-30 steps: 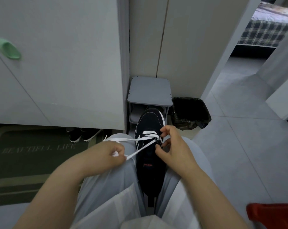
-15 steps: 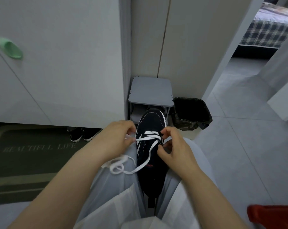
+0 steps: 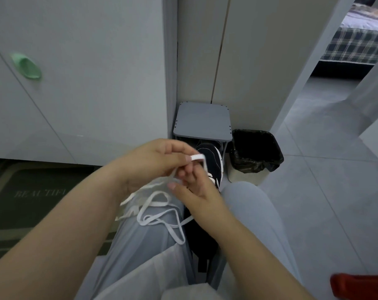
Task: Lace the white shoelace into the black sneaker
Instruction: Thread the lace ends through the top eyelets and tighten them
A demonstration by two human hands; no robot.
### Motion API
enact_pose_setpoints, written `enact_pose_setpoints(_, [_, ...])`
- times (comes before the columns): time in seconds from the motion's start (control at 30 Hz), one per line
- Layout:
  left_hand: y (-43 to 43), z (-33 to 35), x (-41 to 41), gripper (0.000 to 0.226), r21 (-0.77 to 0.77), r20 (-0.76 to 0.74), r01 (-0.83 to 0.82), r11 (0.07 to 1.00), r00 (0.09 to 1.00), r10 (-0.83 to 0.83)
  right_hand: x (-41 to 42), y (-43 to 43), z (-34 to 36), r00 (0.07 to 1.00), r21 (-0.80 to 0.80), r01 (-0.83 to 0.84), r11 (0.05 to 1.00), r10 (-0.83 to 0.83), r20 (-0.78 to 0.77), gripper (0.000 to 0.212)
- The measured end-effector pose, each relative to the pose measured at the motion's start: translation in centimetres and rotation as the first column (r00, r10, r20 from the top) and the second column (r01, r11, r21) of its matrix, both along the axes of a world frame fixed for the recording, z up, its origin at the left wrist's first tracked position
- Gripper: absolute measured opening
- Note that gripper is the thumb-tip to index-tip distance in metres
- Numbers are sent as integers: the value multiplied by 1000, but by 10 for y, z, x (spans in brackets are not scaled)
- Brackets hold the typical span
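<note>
As the left hand (image 3: 153, 163) pinches the white shoelace (image 3: 197, 157) above the black sneaker (image 3: 211, 156) between the knees, what the right hand (image 3: 196, 191) holds being unclear, loose loops on the thigh could knot when pulled.

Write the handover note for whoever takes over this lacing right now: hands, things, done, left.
Left hand: pinches a flat stretch of the white shoelace above the toe.
Right hand: fingers curled just below that pinch; whether they grip the lace is unclear.
Black sneaker: wedged between the legs, toe pointing away. Slack lace lies in loops on the left thigh.
Done: some white crossings show near the front eyelets.
Left: thread the remaining eyelets; the hands hide how many.
</note>
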State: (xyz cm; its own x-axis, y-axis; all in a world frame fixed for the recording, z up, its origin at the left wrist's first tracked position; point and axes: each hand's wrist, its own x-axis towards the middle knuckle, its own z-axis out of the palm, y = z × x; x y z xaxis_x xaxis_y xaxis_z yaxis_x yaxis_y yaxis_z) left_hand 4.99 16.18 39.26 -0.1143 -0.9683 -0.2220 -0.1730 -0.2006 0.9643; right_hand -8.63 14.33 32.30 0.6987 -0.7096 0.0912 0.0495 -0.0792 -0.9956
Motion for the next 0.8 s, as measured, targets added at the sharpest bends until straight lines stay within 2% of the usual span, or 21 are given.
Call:
enact_pose_setpoints(0.07, [-1,4,0,25,17,-162,-27,1000,986,29,8,3,3,996,150,-17,989,3,93,25])
enact_pose_setpoints(0.1, [-2,5,2,26,4,-190,-67,998,980,66,6,1,6,997,134,23,991,-32,64,20])
enact_pose_setpoints(0.17, [-5,2,9,26,-57,-159,-178,982,973,167,-5,-7,7,992,-39,122,992,-124,-38,11])
enact_pose_setpoints(0.23, [-7,-3,18,23,-131,-57,-289,948,957,284,-23,-18,5,974,-122,187,975,-200,-102,11])
enact_pose_setpoints(0.3, [-11,-12,26,21,-201,89,-357,912,921,380,-42,-27,4,953,-119,257,959,-272,-136,13])
enact_pose_setpoints(0.43, [-20,-30,37,20,-350,397,-362,864,778,486,-70,-36,2,919,-114,344,932,-359,-161,11])
enact_pose_setpoints(0.57, [-21,-43,44,29,-374,687,-288,882,553,472,-87,-44,-3,881,-172,412,895,-440,-173,12])
enact_pose_setpoints(0.67, [-22,-43,31,39,-282,875,-145,948,366,316,-88,-44,-5,872,-143,455,879,-472,-127,17])
enact_pose_setpoints(0.7, [-22,-41,22,42,-267,896,-70,961,349,275,-85,-43,-5,881,-140,439,887,-456,-124,17])
enact_pose_setpoints(0.73, [-20,-40,11,46,-288,879,24,957,403,254,-80,-41,-6,893,-146,411,900,-429,-133,16])
enact_pose_setpoints(0.8, [-15,-37,-15,46,-373,736,166,913,652,182,-67,-35,-3,924,-163,330,930,-353,-144,15])
